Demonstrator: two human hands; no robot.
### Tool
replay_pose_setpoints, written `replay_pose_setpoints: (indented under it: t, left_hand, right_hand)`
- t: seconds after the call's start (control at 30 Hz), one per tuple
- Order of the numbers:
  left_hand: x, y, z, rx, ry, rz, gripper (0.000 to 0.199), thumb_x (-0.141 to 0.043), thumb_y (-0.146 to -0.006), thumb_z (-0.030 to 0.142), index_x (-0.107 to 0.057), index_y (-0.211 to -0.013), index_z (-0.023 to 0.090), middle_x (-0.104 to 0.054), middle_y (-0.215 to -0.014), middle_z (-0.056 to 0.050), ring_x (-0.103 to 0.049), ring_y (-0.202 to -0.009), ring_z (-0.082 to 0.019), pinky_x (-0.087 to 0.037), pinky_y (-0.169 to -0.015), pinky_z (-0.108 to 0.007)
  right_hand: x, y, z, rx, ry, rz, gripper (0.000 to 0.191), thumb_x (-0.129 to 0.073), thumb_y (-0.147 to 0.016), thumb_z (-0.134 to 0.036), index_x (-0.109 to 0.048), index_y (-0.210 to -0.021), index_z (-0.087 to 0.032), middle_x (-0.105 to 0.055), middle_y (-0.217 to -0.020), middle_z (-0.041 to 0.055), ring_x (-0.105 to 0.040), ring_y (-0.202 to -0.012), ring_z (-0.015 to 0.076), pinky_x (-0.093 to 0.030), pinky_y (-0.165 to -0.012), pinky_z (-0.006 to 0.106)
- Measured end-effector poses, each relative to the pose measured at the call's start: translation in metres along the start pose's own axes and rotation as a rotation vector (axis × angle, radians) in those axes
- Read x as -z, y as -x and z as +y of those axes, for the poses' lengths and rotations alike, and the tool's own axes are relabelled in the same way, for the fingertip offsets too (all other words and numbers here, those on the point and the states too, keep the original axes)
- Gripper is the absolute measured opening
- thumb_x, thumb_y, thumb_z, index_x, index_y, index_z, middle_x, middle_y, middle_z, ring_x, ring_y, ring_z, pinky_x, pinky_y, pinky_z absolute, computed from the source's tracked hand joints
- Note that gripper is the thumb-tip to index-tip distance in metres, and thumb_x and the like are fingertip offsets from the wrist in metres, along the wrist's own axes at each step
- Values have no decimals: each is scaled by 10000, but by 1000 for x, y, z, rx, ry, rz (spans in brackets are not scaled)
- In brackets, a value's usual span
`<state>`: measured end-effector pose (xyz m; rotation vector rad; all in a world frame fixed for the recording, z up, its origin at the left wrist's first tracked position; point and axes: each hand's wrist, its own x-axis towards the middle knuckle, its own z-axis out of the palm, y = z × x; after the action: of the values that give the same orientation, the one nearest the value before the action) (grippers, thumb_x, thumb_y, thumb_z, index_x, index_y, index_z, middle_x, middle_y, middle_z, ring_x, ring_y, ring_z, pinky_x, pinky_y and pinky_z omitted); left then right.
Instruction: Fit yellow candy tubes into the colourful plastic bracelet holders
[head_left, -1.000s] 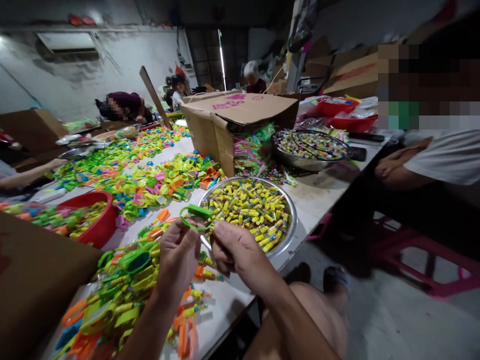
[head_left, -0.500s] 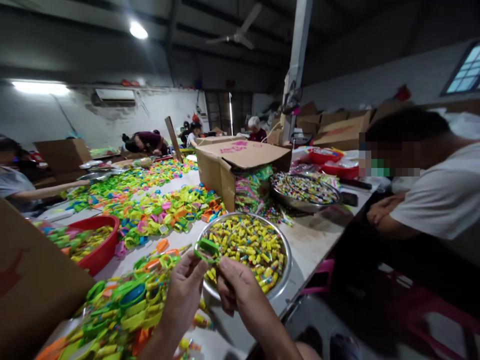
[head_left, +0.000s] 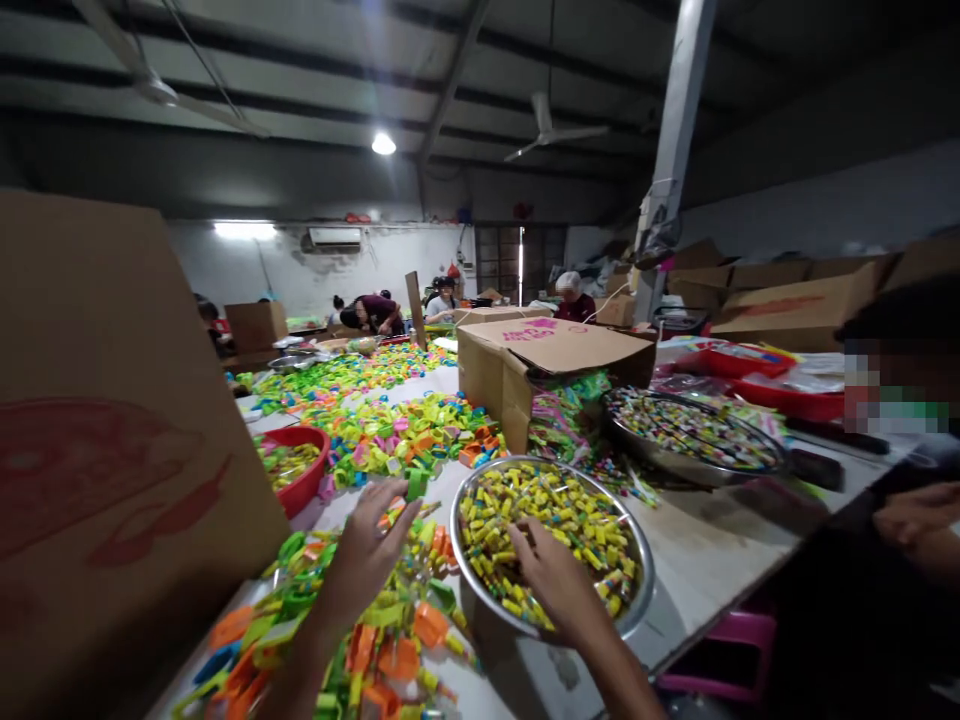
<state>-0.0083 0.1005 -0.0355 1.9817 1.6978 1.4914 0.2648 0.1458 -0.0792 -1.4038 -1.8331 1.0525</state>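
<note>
My left hand (head_left: 365,553) reaches out over a heap of finished plastic toys (head_left: 382,645) in green, yellow and orange, with its fingers spread. A green plastic piece (head_left: 415,486) stands just beyond its fingertips, apart from the palm. My right hand (head_left: 556,580) lies flat inside a round metal bowl (head_left: 639,600), its fingers resting on the small yellow candy tubes (head_left: 577,505) that fill it. I see nothing gripped in either hand.
A large cardboard box (head_left: 112,450) stands close on my left. A red bowl (head_left: 309,482), loose coloured plastic parts (head_left: 397,430), an open cardboard box (head_left: 555,350) and a second metal bowl (head_left: 776,468) crowd the table. A person's hand (head_left: 915,512) rests at right; others work farther back.
Both hands held a green ring piece together; now they have parted. The left moved over the toy heap, the right into the candy bowl. My view has tilted up.
</note>
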Motion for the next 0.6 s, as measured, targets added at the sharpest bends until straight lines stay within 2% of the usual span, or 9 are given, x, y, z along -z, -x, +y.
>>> replay_pose_setpoints:
  t: [0.07,0.13,0.23,0.33,0.4,0.47,0.53,0.6]
  left_hand:
    - [29,6,-24,-120,-407,-96,247,-602,-1068,344,-779,-1184,217,-765,-1181,-120,-633,-1196,-327,-478,-1077,-459]
    - [50,17,-43,-164,-628,-238,232,-573,-1057,254,-798,-1092,206,-757,-1059,-124,-638,-1107,-326,-492,-1032,-472]
    - [68,32,-50,-159,-676,-350,202,-606,-1038,239,-795,-975,205,-745,-1018,-117,-642,-1066,-301,-503,-1013,-440]
    - [74,29,-36,-149,-681,-354,256,-544,-1092,279,-779,-1069,181,-750,-1116,-137,-634,-1133,-287,-481,-1073,-436]
    - [70,10,-26,-137,-678,-355,315,-485,-1123,303,-768,-1118,164,-755,-1150,-149,-643,-1134,-282,-481,-1071,-437]
    - [56,-22,-23,-118,-665,-422,342,-486,-1131,347,-773,-1085,166,-769,-1109,-129,-673,-1065,-264,-513,-1005,-411]
    - [32,-62,-32,-78,-650,-566,334,-559,-1110,396,-771,-1007,160,-763,-979,-82,-697,-920,-223,-555,-879,-359]
    - [3,-102,-51,-21,-648,-706,310,-674,-1062,426,-740,-978,135,-731,-909,-38,-692,-816,-186,-590,-796,-344]
  right_hand:
    - [3,-2,15,-29,254,-2,170,-611,-1000,-324,-701,-1013,-180,-740,-1150,195,-648,-1213,373,-486,-1004,459]
    - [0,-4,25,-29,453,-65,31,-697,-917,-187,-721,-926,-170,-737,-1196,206,-622,-1265,386,-475,-1030,462]
    - [-8,-7,29,-24,653,-161,58,-729,-927,-158,-745,-983,-152,-745,-1198,163,-675,-1184,316,-526,-988,432]
    - [-11,-12,29,-14,765,-233,131,-757,-973,-250,-751,-1054,-148,-763,-1141,108,-717,-1066,265,-569,-940,428]
    - [-10,-14,28,3,808,-258,145,-752,-983,-274,-760,-1061,-152,-776,-1125,113,-732,-1032,258,-570,-906,405]
    - [-8,-15,29,13,838,-268,116,-733,-974,-248,-777,-1024,-154,-790,-1086,142,-750,-991,264,-547,-848,367]
    - [-6,-15,31,15,862,-272,96,-711,-955,-213,-788,-975,-160,-797,-1036,162,-765,-951,279,-508,-781,340]
    - [-6,-13,33,14,880,-269,112,-679,-950,-185,-789,-955,-164,-799,-1025,169,-774,-948,297,-467,-731,331]
